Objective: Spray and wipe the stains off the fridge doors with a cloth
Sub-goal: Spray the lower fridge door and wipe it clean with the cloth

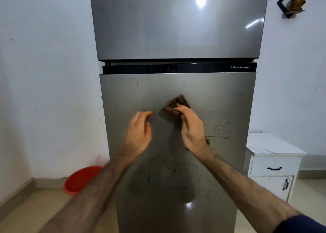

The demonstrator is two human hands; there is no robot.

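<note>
Brown, stained folded cloth [177,103] is pinched in the right hand [191,127] against the grey steel lower fridge door [220,95] mid-panel; left hand [138,132] hangs loose, empty. Wiping underway; next, probably the splatter [221,131] toward the door's right edge.

Both forearms are bare and hairy from wrist to elbow, with no watch or ring on the left hand [138,133] or the right hand [191,128]. A dark navy sleeve [303,224] (pushed up, apparently) bunches well behind the right hand.
</note>
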